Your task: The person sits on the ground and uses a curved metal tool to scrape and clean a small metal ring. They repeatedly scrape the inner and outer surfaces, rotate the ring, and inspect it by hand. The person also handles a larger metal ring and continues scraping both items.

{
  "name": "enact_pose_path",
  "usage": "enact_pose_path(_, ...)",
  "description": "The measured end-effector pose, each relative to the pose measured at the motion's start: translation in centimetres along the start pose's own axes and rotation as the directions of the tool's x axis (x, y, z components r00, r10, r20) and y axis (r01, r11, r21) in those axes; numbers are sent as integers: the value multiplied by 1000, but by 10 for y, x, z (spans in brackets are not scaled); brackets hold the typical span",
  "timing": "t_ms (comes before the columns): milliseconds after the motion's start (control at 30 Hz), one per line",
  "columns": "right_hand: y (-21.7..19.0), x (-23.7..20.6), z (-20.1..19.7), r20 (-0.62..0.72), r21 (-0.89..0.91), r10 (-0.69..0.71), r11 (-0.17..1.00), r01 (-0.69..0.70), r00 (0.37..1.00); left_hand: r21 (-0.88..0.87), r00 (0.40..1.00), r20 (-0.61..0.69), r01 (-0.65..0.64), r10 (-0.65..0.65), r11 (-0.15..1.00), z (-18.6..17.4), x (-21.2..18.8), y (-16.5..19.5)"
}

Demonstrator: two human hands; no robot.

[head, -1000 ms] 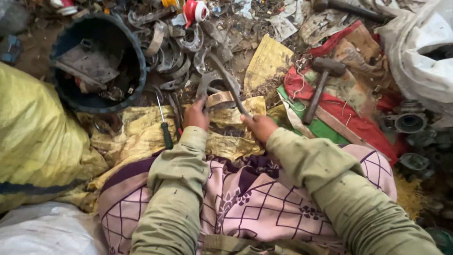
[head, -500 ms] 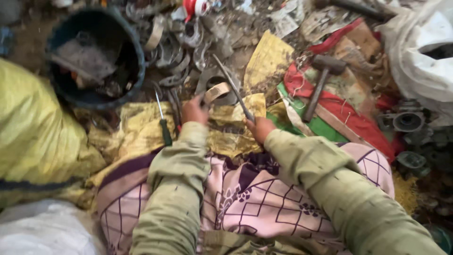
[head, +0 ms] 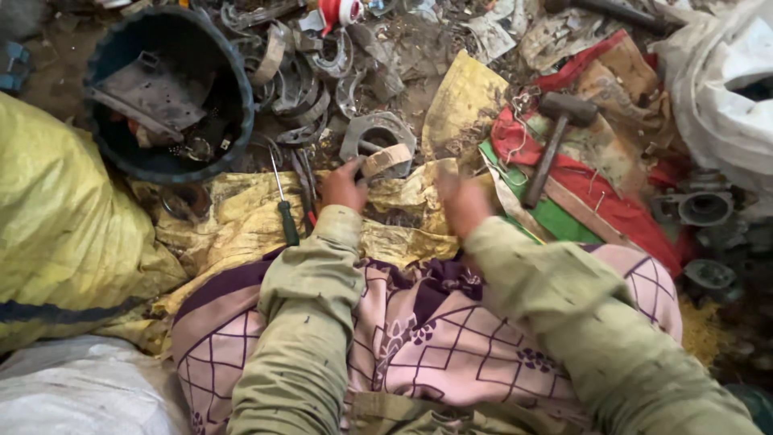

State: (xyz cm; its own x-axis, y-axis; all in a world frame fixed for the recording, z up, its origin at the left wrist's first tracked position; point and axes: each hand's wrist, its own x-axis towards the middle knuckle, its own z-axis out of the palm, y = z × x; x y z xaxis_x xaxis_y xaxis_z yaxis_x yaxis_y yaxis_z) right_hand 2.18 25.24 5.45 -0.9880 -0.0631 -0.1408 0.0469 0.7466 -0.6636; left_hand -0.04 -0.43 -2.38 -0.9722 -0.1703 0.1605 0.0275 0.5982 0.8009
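A: Metal ring (head: 378, 143) sits on the ground past the yellow sacking (head: 241, 217), with a tan curved strip (head: 386, 159) lying across its near edge. Left hand (head: 342, 187) is on that strip, fingers curled at its end; looks like a loose grip, not clamped hard.

B: Right hand (head: 463, 201)?

A: Blurred. Hovering over the sacking just right of the ring. Can't tell whether it's open or closed, and no tool is visible in it.

B: Risks?

A: My read: the strip could spring or slip out of the left fingers, since the hold is only at one end. Edges on the scrap clamps (head: 302, 89) look rough, and both hands are bare, so cuts are likely if either hand slides.

B: Anything close by?

A: Green-handled screwdriver (head: 283, 211) lies just left of the left wrist, tip pointing away. Hammer (head: 555, 141) rests on red cloth (head: 596, 193), well right. Black bucket (head: 169, 89) of parts upper left. The ring could roll into the clutter if nudged.
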Motion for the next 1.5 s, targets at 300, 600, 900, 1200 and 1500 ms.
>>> enact_pose_path(300, -19, 2, -37, 134, 420, 168, 883, -209, 977, 110, 999, 17, 34, -37, 993, -12, -7, 9)
enact_pose_path(600, -5, 7, 6, 241, -42, 131, 991, -125, 962, 212, 997, -1, 78, -80, 974, -5, -2, -2)
enact_pose_path(900, -46, -1, -49, -27, 405, 46, 914, -31, 999, 101, 1000, -3, 14, -14, 995, -14, -7, 5)
enact_pose_path(1200, -42, -13, -37, 37, 338, 52, 939, -61, 998, 16, 999, -32, -18, 19, 1000, 7, -7, 10)
enact_pose_path(1500, -26, -19, -20, 231, -167, 11, 985, 29, 973, 9, 998, -60, -22, 23, 1000, 5, -13, 23)
